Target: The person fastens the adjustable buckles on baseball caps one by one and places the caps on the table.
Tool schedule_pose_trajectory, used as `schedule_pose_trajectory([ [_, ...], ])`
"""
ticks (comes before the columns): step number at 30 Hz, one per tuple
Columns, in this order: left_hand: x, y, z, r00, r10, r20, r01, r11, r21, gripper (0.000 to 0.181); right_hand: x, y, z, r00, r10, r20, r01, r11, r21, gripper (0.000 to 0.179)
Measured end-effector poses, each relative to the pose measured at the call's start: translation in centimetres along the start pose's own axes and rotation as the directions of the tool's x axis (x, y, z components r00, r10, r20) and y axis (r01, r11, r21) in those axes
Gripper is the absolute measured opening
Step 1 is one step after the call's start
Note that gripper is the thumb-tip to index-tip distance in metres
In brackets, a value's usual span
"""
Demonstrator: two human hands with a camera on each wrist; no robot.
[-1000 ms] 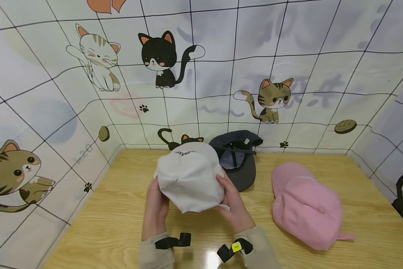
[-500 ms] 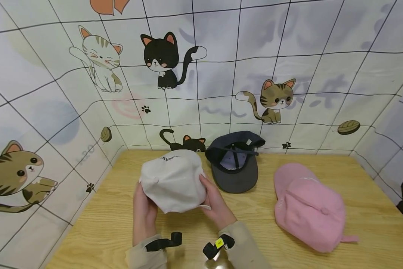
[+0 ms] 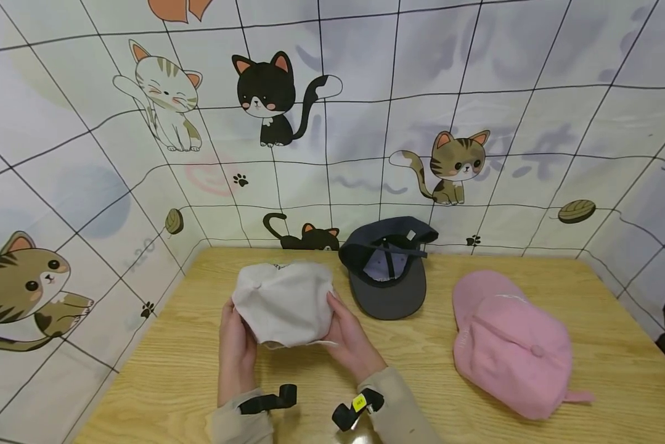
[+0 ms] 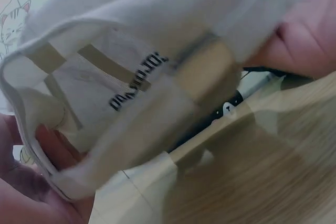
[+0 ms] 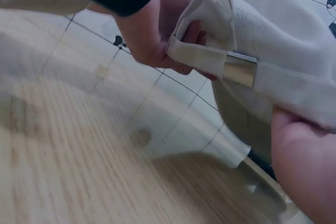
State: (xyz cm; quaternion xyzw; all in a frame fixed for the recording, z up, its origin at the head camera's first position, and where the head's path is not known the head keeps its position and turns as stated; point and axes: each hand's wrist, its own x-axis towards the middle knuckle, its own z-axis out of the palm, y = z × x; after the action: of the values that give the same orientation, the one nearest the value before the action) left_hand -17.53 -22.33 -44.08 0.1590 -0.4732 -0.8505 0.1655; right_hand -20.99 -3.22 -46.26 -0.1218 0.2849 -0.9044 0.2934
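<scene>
A white baseball cap (image 3: pixel 285 302) is held up over the table between both hands, its crown facing the head camera. My left hand (image 3: pixel 235 342) grips its left side; in the left wrist view, fingers (image 4: pixel 56 148) reach inside the cap, past the sweatband. My right hand (image 3: pixel 354 342) holds the opposite edge, thumb on the outer fabric. Dark lettering shows near the inside of the cap in the left wrist view. A metal buckle (image 5: pixel 240 70) sits on the back strap in the right wrist view. Most of the brim is hidden in the head view.
On the wooden table (image 3: pixel 160 376), a dark navy cap (image 3: pixel 390 296) lies upturned at the back, just right of the hands. A pink cap (image 3: pixel 512 345) lies farther right. Cat-printed cloth (image 3: pixel 360 135) walls the back and sides.
Both hands have carried the white cap left, away from the navy cap. Its crown has tipped, so the front lettering is now almost out of sight in the head view.
</scene>
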Motion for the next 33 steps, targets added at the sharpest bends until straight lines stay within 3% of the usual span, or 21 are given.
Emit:
schedule_pose_trajectory([
  [4,-0.5,0.3,-0.3,0.999,-0.020,0.037,0.019,0.999,0.034,0.046,0.2,0.5,-0.4,0.999,0.019,0.039,-0.021,0.998,0.060,0.051],
  [10,-0.9,0.8,-0.3,0.998,-0.033,0.057,0.029,0.997,0.072,0.046,0.3,0.9,-0.6,0.999,0.037,0.015,-0.038,0.996,0.080,0.054],
  [18,-0.7,1.7,-0.7,0.998,-0.028,-0.051,0.031,0.997,0.072,0.046,0.9,1.8,0.3,1.000,0.005,0.020,-0.008,0.991,0.133,0.050],
  [23,-0.3,1.6,-1.2,0.995,-0.064,-0.072,0.070,0.994,0.081,0.055,0.8,2.1,0.4,0.998,-0.011,-0.064,0.022,0.986,0.165,0.060],
  [26,-0.1,1.5,-1.5,0.993,-0.072,-0.091,0.086,0.984,0.157,0.062,0.7,2.1,0.6,0.993,-0.023,-0.113,0.044,0.982,0.184,0.068],
  [30,0.0,1.2,-1.7,0.985,-0.027,-0.171,0.078,0.950,0.302,0.059,0.5,2.2,1.1,0.990,-0.015,-0.143,0.043,0.980,0.196,0.067],
  [33,0.0,1.0,-1.8,0.981,0.008,-0.193,0.065,0.927,0.369,0.054,0.4,2.3,1.5,0.984,0.002,-0.177,0.032,0.981,0.189,0.064],
])
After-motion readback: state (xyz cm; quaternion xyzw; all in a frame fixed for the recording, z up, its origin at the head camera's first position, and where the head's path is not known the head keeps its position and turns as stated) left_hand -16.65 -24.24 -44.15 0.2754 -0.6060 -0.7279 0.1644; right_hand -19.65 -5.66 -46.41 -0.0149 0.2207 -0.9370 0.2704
